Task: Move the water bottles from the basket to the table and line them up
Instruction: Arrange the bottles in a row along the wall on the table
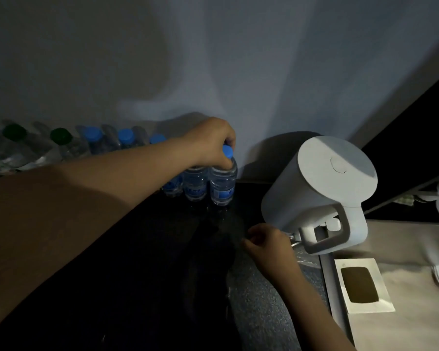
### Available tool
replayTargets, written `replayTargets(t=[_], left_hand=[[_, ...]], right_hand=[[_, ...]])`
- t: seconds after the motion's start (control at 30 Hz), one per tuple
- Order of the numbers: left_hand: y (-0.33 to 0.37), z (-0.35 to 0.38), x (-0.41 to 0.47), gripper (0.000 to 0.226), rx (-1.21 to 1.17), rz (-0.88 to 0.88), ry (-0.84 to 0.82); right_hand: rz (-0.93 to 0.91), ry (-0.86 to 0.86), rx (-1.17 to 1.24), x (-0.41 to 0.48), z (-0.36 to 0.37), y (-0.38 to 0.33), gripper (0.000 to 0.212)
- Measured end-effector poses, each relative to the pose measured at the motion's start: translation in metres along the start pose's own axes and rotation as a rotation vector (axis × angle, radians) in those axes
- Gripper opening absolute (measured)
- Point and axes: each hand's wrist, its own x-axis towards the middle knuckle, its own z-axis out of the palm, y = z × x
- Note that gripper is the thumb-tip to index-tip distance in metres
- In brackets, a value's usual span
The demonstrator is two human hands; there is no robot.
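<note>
— Where's the bottle?

— Centre of the frame, upright on the dark table (pixel 142 249), at the right end of the row of bottles (pixel 91 144) along the wall. The left hand (pixel 211 140) clasps the blue-capped bottle (pixel 223 183) at its neck.

— The other hand?

— The right hand (pixel 266 243), lower centre, fingers loosely curled, holds nothing (just beside the white kettle (pixel 319 188)).

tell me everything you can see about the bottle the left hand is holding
The small clear plastic water bottle with a blue cap stands upright on the dark table, at the right end of the row along the wall. It carries a blue-and-white label low on its body and looks full. The left hand grips it from above around the cap and neck. Its left side touches, or nearly touches, the neighbouring bottle.
</note>
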Motion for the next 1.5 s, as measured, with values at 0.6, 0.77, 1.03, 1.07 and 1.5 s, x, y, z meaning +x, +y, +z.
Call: replayTargets(t=[0.6,0.77,1.03,1.07,1.5], left_hand=[[0.004,0.004,0.02,0.026,0.17,0.212,-0.158],[0.001,0.006,0.02,0.025,0.165,0.232,-0.164],[-0.007,0.002,0.017,0.026,0.143,0.176,-0.151],[-0.008,0.0,0.017,0.026,0.139,0.17,-0.148],[-0.009,0.003,0.018,0.026,0.08,0.161,-0.105]], right_hand=[[0.033,-0.014,0.039,0.0,0.009,0.02,0.022],[0.026,-0.007,0.039,0.003,0.01,0.019,0.022],[0.016,-0.028,0.011,0.0,0.01,0.018,0.024],[0.014,-0.026,0.009,-0.001,0.01,0.018,0.024],[0.02,-0.021,0.005,0.002,0.012,0.014,0.023]])
